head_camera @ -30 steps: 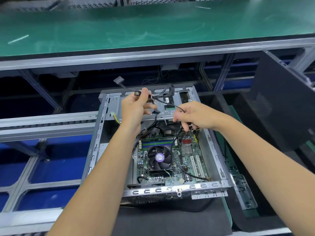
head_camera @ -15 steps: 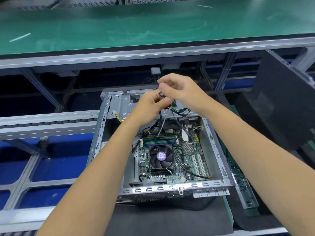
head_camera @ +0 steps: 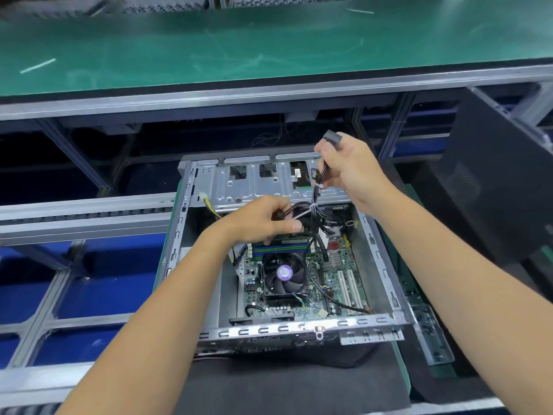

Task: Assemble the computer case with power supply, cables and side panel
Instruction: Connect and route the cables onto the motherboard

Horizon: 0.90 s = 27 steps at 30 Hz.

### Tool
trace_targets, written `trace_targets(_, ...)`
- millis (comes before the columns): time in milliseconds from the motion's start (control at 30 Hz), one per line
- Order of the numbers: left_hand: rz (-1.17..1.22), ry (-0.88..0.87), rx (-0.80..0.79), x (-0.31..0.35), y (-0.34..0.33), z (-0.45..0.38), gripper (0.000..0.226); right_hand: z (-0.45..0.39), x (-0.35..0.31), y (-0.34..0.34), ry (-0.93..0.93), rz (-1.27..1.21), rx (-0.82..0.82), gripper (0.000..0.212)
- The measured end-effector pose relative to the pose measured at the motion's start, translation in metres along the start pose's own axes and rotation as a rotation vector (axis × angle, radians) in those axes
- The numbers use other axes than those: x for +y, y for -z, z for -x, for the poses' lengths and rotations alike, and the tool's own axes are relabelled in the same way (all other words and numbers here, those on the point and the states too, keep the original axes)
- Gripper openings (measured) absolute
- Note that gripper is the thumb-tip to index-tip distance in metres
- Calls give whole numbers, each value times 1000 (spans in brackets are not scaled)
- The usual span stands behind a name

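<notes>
Green table (head_camera: 269,46) across the far side, metal rail below it. Dark side panel (head_camera: 490,190) stood leaning at right, well apart from the case, not yet fitted. Computer case (head_camera: 386,265) lay open side up in the middle on a dark mat, long axis running away from the person, drive bay at the far end; stiff sheet metal, probably heavy, edges likely sharp, so best taken by the frame rails. Motherboard (head_camera: 344,283) inside, with fan (head_camera: 284,275) near centre; fragile, not to be pressed. No power supply made out in the case. Cable bundle (head_camera: 314,211) rose from the far interior, running roughly upright toward the right hand; soft, light, tied with white ties, better held near the plugs than by the wires. Left hand (head_camera: 263,218), fingers curled, pinched the lower loops of the bundle. Right hand (head_camera: 350,169), raised over the bay, gripped the upper end, with a dark connector (head_camera: 332,136) sticking up past the fingers.
</notes>
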<state>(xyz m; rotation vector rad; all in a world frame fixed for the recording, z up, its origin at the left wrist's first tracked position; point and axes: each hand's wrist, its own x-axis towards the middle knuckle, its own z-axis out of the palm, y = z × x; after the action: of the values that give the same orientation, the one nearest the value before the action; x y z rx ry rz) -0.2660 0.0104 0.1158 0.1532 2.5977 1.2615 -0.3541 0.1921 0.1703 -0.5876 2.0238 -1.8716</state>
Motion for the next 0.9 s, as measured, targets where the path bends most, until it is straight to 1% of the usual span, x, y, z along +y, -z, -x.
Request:
trace_targets(67, -18, 3, -4, 2, -3, -1, 36, 2, 3, 2, 5, -30, 0, 10)
trace_targets(133, 97, 61, -10, 5, -3, 0, 42, 4, 4, 6, 8, -20, 7, 9)
trace_targets(167, 128, 78, -4, 4, -2, 1, 49, 5, 5, 8, 11, -6, 13, 10)
trace_targets(200, 115, 69, 6, 3, -2, 1, 51, 6, 5, 10, 12, 7, 25, 10)
trace_targets(267, 65, 18, 26, 0, -1, 0, 43, 7, 8, 15, 4, 21, 69, 10)
trace_targets(333, 87, 11, 34, 0, -1, 0, 39, 8, 10, 19, -30, 5, 104, 10)
trace_targets(400, 112, 2, 56, 3, -1, -4, 40, 8, 12, 20, -64, -33, 109, 10)
trace_targets(433, 109, -10, 81, 5, -1, -5, 37, 8, 13, 21, -75, -45, 103, 9)
trace_targets(467, 106, -22, 111, 7, -2, -8, 30, 8, 13, 21, -83, -53, 99, 9)
trace_targets(533, 134, -37, 170, 11, -2, -11, 10, 8, 14, 20, -94, -69, 90, 8)
trace_targets(567, 158, -59, 198, 15, -1, -12, 6, 8, 14, 20, -97, -74, 84, 8)
trace_targets(600, 190, -96, 232, 19, -1, -13, 10, 8, 14, 20, -99, -73, 78, 8)
trace_targets(700, 313, -218, 370, 36, -2, -14, 12, 9, 15, 19, -100, -90, 62, 9)
trace_targets(800, 424, -260, 389, 54, -7, -15, 17, 10, 14, 17, -103, -96, 48, 8)
trace_targets(900, 384, -260, 418, 60, -10, -20, 15, 10, 13, 17, -111, -94, 54, 7)
